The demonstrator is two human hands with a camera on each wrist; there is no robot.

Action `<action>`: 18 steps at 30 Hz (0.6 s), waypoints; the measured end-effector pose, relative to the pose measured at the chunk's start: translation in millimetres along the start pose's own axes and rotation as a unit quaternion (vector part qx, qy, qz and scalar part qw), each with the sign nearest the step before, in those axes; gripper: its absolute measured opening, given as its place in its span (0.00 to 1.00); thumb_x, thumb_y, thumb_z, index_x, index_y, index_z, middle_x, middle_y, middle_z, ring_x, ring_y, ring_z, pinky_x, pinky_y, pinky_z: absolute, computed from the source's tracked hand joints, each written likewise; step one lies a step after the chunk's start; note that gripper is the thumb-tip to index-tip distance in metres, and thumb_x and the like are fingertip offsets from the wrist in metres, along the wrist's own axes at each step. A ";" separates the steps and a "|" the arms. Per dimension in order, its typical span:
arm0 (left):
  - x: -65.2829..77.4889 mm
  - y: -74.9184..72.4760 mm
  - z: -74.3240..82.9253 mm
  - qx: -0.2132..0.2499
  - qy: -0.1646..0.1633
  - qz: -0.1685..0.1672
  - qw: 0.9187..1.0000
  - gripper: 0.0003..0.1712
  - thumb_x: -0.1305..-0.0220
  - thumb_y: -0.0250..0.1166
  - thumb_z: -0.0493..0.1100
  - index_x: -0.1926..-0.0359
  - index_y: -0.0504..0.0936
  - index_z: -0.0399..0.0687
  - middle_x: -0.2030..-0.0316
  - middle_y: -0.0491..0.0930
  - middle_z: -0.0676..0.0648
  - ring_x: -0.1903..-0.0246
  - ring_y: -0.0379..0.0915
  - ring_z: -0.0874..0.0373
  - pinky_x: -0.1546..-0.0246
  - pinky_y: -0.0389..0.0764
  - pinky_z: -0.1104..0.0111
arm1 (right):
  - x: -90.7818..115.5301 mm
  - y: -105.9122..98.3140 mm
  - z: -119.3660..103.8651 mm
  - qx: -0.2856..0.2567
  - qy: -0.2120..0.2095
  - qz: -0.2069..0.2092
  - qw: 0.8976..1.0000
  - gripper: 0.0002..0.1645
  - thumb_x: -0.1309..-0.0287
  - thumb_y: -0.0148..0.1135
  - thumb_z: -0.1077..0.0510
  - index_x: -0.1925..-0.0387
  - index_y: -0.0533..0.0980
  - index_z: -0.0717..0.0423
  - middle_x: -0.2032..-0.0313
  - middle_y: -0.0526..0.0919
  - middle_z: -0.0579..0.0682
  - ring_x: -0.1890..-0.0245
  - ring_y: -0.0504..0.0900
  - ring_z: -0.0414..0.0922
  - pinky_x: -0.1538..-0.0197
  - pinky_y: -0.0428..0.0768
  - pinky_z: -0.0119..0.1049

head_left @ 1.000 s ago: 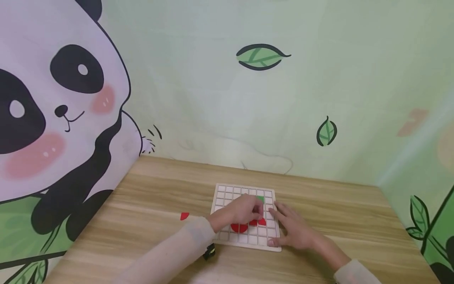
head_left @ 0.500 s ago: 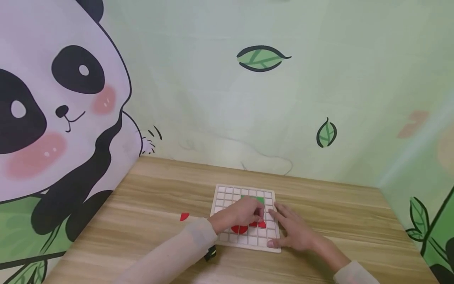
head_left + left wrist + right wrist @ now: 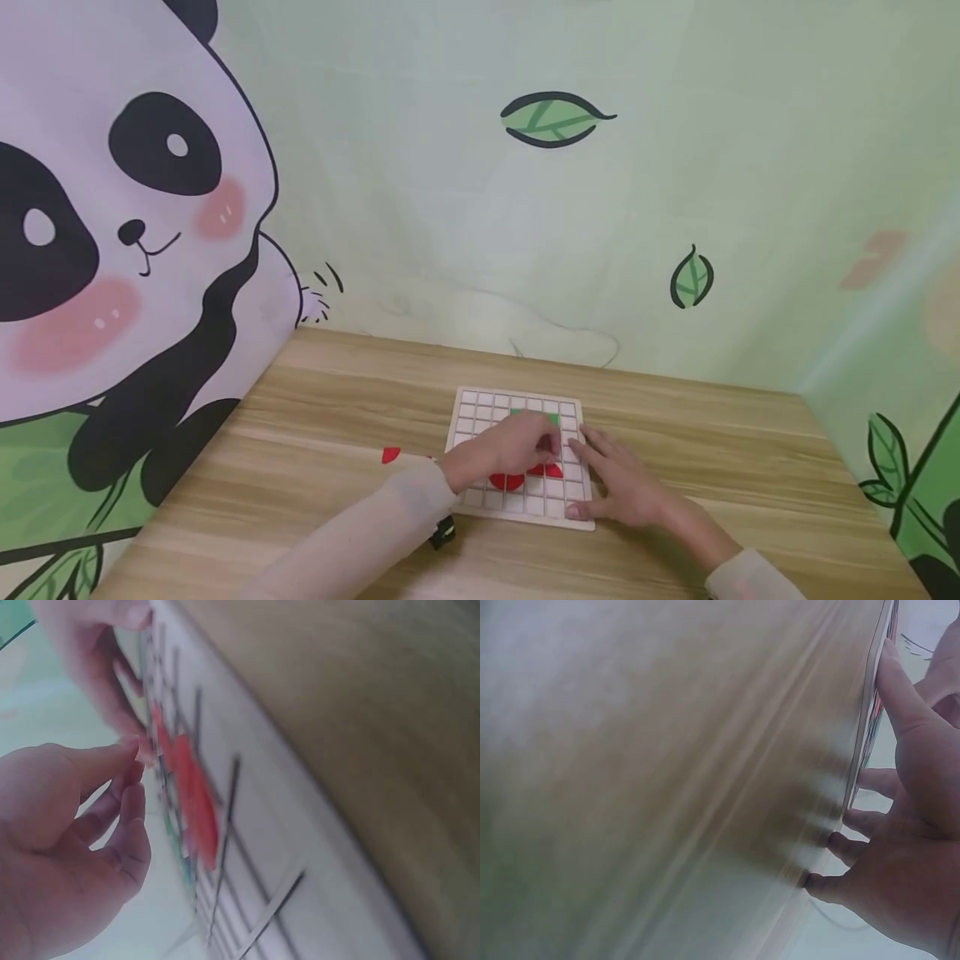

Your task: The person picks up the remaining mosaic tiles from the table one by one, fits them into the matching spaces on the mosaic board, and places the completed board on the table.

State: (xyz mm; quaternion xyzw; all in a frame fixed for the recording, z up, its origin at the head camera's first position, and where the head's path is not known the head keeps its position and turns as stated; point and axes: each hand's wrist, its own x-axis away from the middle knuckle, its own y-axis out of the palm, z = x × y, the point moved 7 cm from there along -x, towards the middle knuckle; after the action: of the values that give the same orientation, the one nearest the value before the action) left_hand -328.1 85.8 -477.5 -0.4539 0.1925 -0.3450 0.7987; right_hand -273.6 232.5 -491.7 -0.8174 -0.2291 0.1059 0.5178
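A white square board [image 3: 467, 412] with a raised grid lies on the table. Red pieces [image 3: 506, 482] and green pieces [image 3: 553, 418] fill some of its cells, partly covered by my left hand [image 3: 517, 442]. That hand reaches over the board, thumb and fingertips drawn together just above the cells near the red pieces. Whether a small piece is between those fingertips I cannot tell. My right hand [image 3: 626, 482] rests along the board's right side with spread fingers, its thumb [image 3: 904, 690] on the near corner. In the left wrist view, red pieces [image 3: 196, 806] sit beside the left fingertips.
A loose red piece [image 3: 390, 455] lies on the wooden table [image 3: 322, 392] left of the board. Under the left sleeve shows a small black object [image 3: 443, 532]. Behind the table hangs a pale green backdrop [image 3: 420, 208] printed with a panda and leaves.
My left fingertips have shifted slightly over the board, staying near the same cells. The right hand keeps its place on the board's edge.
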 end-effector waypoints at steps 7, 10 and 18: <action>19.0 -24.7 -6.9 0.022 0.009 0.023 0.999 0.07 0.30 0.73 0.42 0.53 0.87 0.51 0.62 0.81 0.60 0.60 0.76 0.66 0.56 0.80 0.73 | -2.5 1.1 2.6 0.011 0.017 -0.007 1.000 0.64 0.45 0.74 0.27 0.19 0.61 0.57 0.17 0.50 0.63 0.19 0.47 0.69 0.23 0.49 0.70; 30.4 -33.7 -19.3 0.027 0.003 0.038 0.999 0.08 0.31 0.74 0.43 0.52 0.87 0.51 0.61 0.82 0.59 0.59 0.77 0.64 0.56 0.80 0.72 | -3.0 3.0 2.6 0.007 0.022 -0.008 1.000 0.64 0.45 0.74 0.27 0.19 0.61 0.56 0.17 0.50 0.62 0.19 0.47 0.68 0.23 0.49 0.70; 65.0 -62.1 -60.1 0.080 -0.013 0.080 0.993 0.11 0.30 0.73 0.39 0.50 0.85 0.41 0.56 0.83 0.49 0.54 0.77 0.56 0.50 0.82 0.61 | -2.6 3.0 3.0 0.006 0.038 -0.011 0.999 0.64 0.45 0.75 0.28 0.18 0.61 0.54 0.16 0.49 0.59 0.18 0.45 0.67 0.23 0.48 0.70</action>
State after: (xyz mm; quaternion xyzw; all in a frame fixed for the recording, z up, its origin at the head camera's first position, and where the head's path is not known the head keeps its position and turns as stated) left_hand -344.1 -18.7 -454.7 -0.3759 0.1893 -0.2884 0.8600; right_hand -276.3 232.5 -495.8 -0.8150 -0.2181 0.0707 0.5322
